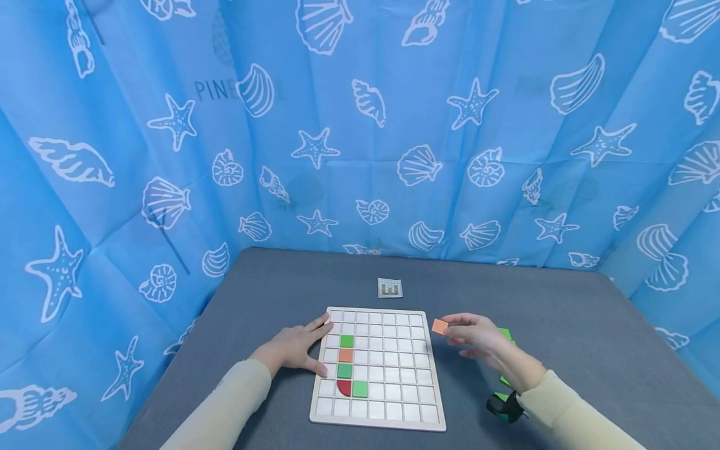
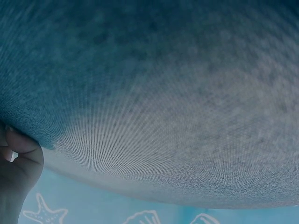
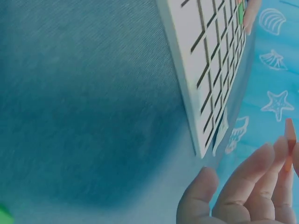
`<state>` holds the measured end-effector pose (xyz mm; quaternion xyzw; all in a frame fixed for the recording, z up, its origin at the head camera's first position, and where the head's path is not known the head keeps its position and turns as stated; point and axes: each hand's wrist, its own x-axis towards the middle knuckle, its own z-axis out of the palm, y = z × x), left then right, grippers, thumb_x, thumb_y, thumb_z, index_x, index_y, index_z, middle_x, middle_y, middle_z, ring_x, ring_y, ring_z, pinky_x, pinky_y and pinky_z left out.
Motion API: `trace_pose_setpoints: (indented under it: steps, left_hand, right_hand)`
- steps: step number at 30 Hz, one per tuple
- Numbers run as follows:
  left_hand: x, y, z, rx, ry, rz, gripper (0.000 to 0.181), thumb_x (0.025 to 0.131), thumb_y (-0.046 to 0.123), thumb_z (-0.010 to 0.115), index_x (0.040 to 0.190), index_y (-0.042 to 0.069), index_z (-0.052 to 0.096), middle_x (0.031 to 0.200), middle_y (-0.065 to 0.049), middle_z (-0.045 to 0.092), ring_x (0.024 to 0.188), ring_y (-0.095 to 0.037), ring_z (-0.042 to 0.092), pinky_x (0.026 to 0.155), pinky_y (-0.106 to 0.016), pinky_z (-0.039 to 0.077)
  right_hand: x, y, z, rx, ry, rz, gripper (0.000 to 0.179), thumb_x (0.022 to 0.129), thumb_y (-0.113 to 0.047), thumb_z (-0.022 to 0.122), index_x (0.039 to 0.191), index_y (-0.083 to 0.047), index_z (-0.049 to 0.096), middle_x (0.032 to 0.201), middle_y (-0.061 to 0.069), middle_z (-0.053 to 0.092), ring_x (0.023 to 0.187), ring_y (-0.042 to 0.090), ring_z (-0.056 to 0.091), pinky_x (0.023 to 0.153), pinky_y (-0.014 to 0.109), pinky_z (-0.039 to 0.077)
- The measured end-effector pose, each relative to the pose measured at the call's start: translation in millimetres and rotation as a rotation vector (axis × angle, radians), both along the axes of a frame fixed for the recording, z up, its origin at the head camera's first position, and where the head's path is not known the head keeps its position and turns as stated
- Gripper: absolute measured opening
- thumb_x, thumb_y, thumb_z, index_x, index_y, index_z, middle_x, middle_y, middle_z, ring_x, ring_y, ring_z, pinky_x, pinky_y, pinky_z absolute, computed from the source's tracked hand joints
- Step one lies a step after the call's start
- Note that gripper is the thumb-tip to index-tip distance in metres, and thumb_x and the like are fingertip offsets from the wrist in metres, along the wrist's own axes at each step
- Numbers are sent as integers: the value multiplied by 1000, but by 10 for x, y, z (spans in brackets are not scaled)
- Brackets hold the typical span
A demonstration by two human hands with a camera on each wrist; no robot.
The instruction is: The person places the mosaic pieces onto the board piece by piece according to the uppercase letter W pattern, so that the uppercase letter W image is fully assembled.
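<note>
A white gridded board (image 1: 388,375) lies on the grey table. In its left part a column holds a green square tile (image 1: 347,341), an orange one (image 1: 345,355), a darker green one (image 1: 345,371) and a red quarter-round piece (image 1: 344,387). Beside the red piece sits a light green tile (image 1: 360,390). My left hand (image 1: 295,347) rests at the board's left edge, fingers and thumb spread and touching the rim. Just off the board's right side, my right hand (image 1: 478,337) pinches an orange square tile (image 1: 440,326); the right wrist view shows this tile (image 3: 289,135) edge-on.
Behind the board lies a small printed card (image 1: 390,288) with a grid pattern. Green pieces (image 1: 504,333) lie partly hidden behind the right forearm, near a black object (image 1: 504,406) of unclear kind. A blue shell-print curtain (image 1: 315,187) hangs around the table (image 1: 281,275).
</note>
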<state>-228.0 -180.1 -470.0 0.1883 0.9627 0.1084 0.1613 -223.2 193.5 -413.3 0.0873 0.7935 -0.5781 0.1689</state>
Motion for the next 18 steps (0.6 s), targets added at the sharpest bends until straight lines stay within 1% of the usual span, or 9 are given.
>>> trace_pose_setpoints:
  steps: [7,14,18]
  left_hand:
    - [-5,-10,-4,7,3,-4,102,72,66,73,155,25,29,162,6,15,136,-34,38,103,-52,36]
    - [9,-1,29,15,-4,-2,102,72,64,74,155,24,29,162,6,15,136,-35,38,102,-52,36]
    - [8,-6,31,15,-3,-3,102,72,64,74,155,24,29,162,6,15,136,-34,38,103,-52,36]
  right_hand:
    - [9,-135,-22,-10,-5,36,33,90,-11,67,119,2,61,95,4,67,88,26,61,75,41,47]
    - [79,-303,-105,3,-3,24,27,87,-8,69,113,0,67,87,3,69,80,24,61,72,38,46]
    - [96,-376,-128,21,0,36,23,87,-8,68,109,-2,68,87,4,69,80,25,59,70,38,45]
